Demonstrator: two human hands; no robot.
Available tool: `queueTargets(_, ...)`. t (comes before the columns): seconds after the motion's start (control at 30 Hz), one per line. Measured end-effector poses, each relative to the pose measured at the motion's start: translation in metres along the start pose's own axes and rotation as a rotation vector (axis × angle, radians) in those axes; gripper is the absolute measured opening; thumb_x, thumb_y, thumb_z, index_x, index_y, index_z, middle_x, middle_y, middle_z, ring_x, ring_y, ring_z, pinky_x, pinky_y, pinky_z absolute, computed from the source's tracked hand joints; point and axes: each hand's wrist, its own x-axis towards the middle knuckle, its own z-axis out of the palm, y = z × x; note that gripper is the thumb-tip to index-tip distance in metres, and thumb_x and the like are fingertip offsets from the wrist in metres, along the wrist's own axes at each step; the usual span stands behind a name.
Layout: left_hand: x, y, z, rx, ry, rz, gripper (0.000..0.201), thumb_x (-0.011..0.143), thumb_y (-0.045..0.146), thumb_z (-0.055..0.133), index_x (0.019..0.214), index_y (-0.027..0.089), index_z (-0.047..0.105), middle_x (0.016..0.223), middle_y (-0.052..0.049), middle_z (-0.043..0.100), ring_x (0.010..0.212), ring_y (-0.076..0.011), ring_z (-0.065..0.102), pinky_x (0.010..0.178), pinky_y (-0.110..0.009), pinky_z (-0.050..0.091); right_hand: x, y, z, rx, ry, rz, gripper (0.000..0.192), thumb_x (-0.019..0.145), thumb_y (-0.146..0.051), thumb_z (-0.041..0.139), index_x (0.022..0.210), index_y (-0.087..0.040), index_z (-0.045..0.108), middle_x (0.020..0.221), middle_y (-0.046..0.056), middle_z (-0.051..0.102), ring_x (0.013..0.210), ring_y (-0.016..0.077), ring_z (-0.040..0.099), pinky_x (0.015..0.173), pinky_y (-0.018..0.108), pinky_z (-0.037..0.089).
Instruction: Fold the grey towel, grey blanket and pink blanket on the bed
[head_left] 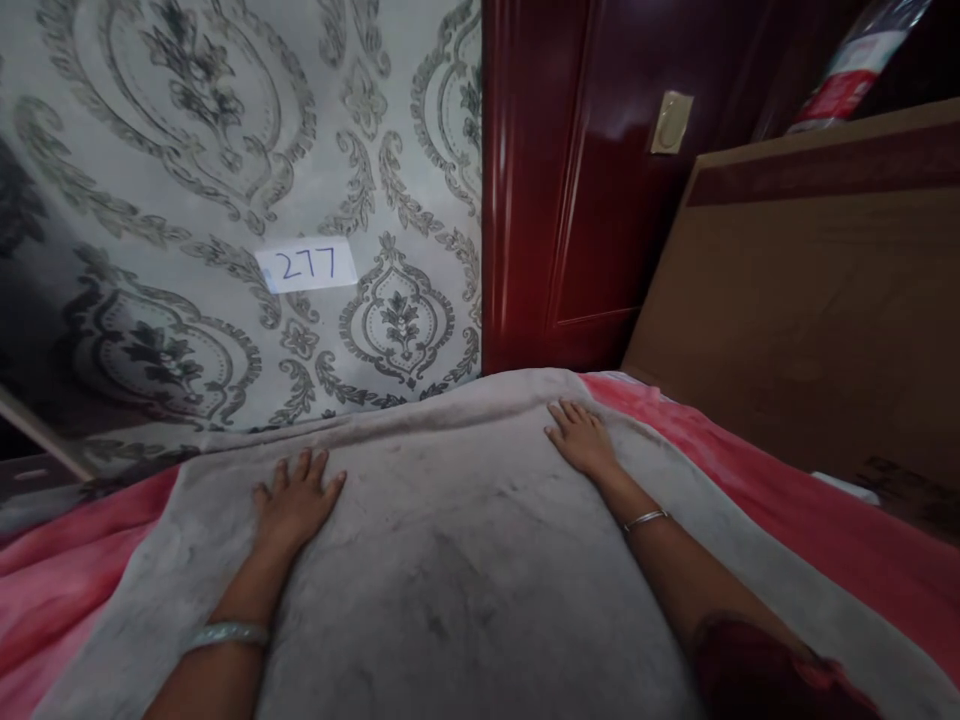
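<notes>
One grey blanket [457, 570] lies over red bedding [787, 505], far edge near the wall [322, 170]. Hands, two: left hand [292, 500], right hand [581, 437], flat on blanket, each grip apart, broad fabric between.

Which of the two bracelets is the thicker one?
The pale bangle behind the left hand: it is a broad band, while the silver bracelet behind the right hand is thin.
</notes>
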Motion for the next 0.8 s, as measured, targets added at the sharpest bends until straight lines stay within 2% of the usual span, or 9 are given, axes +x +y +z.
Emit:
queueTargets(0.17, -0.008, 0.007, -0.011, 0.003, 0.035, 0.082, 0.066, 0.096, 0.052, 0.029, 0.15, 0.016, 0.045, 0.162, -0.017, 0.033, 0.148, -0.0418, 0.027, 0.113, -0.066, 0.026, -0.001, -0.01, -0.011, 0.004, -0.021, 0.001, 0.06, 0.102, -0.041, 0.035, 0.155, -0.015, 0.037, 0.16, 0.015, 0.033, 0.147, 0.0326, 0.029, 0.117, 0.051, 0.025)
queueTargets(0.23, -0.019, 0.023, -0.015, -0.028, 0.025, 0.261, 0.064, 0.096, 0.051, 0.034, 0.15, 0.019, 0.045, 0.163, -0.015, 0.032, 0.15, -0.0384, 0.025, 0.116, -0.063, 0.024, -0.001, -0.017, -0.014, 0.025, -0.004, -0.088, 0.06, 0.102, -0.043, 0.035, 0.156, -0.018, 0.035, 0.16, 0.014, 0.035, 0.147, 0.0323, 0.03, 0.118, 0.053, 0.022)
queueTargets(0.3, -0.034, 0.045, -0.015, -0.092, -0.033, 0.526, 0.064, 0.095, 0.053, 0.04, 0.154, 0.027, 0.039, 0.166, -0.007, 0.026, 0.153, -0.0334, 0.017, 0.12, -0.059, 0.018, -0.001, -0.017, -0.015, 0.023, -0.03, -0.19, 0.06, 0.102, -0.047, 0.035, 0.156, -0.023, 0.035, 0.162, 0.01, 0.031, 0.148, 0.0313, 0.025, 0.119, 0.055, 0.017)
queueTargets(0.37, -0.045, 0.064, -0.011, -0.146, -0.13, 0.743, 0.067, 0.094, 0.058, 0.042, 0.155, 0.035, 0.033, 0.167, -0.001, 0.023, 0.155, -0.0306, 0.013, 0.122, -0.059, 0.011, -0.001, -0.004, -0.014, -0.023, -0.079, -0.169, 0.059, 0.101, -0.049, 0.034, 0.156, -0.026, 0.036, 0.164, 0.007, 0.027, 0.15, 0.0316, 0.021, 0.119, 0.058, 0.014)
queueTargets(0.4, -0.048, 0.068, -0.009, -0.16, -0.164, 0.786, 0.068, 0.093, 0.06, 0.042, 0.156, 0.036, 0.031, 0.167, 0.0, 0.023, 0.155, -0.0303, 0.013, 0.123, -0.059, 0.009, -0.001, 0.007, -0.014, -0.053, -0.086, -0.092, 0.059, 0.102, -0.049, 0.033, 0.156, -0.025, 0.036, 0.164, 0.008, 0.026, 0.151, 0.032, 0.019, 0.119, 0.059, 0.013)
queueTargets(0.47, -0.046, 0.065, -0.004, -0.146, -0.175, 0.716, 0.067, 0.095, 0.061, 0.038, 0.156, 0.034, 0.031, 0.166, -0.001, 0.023, 0.155, -0.0313, 0.013, 0.122, -0.06, 0.009, -0.002, 0.036, -0.013, -0.085, -0.049, 0.13, 0.061, 0.102, -0.049, 0.028, 0.156, -0.023, 0.034, 0.164, 0.01, 0.025, 0.151, 0.0324, 0.019, 0.117, 0.061, 0.016)
queueTargets(0.57, -0.027, 0.034, -0.002, -0.06, -0.117, 0.389, 0.066, 0.097, 0.056, 0.033, 0.157, 0.029, 0.03, 0.166, -0.004, 0.021, 0.154, -0.035, 0.014, 0.12, -0.064, 0.014, -0.005, 0.073, -0.013, -0.051, 0.044, 0.349, 0.062, 0.102, -0.05, 0.023, 0.156, -0.02, 0.035, 0.164, 0.013, 0.026, 0.15, 0.0323, 0.021, 0.113, 0.061, 0.025)
queueTargets(0.67, -0.01, 0.002, -0.005, 0.006, -0.092, 0.124, 0.068, 0.097, 0.055, 0.028, 0.158, 0.027, 0.026, 0.167, -0.006, 0.018, 0.154, -0.0366, 0.014, 0.118, -0.066, 0.019, -0.006, 0.085, -0.014, -0.039, 0.132, 0.337, 0.06, 0.101, -0.049, 0.027, 0.148, -0.018, 0.047, 0.158, 0.016, 0.036, 0.145, 0.034, 0.029, 0.108, 0.06, 0.032)
queueTargets(0.8, -0.007, -0.009, -0.009, 0.043, -0.075, 0.039, 0.068, 0.097, 0.053, 0.023, 0.158, 0.024, 0.027, 0.168, -0.006, 0.017, 0.153, -0.0371, 0.014, 0.116, -0.066, 0.021, -0.004, 0.071, -0.021, -0.079, 0.205, 0.273, 0.047, 0.097, -0.038, 0.038, 0.123, -0.012, 0.066, 0.136, 0.021, 0.057, 0.13, 0.0386, 0.044, 0.099, 0.056, 0.04)
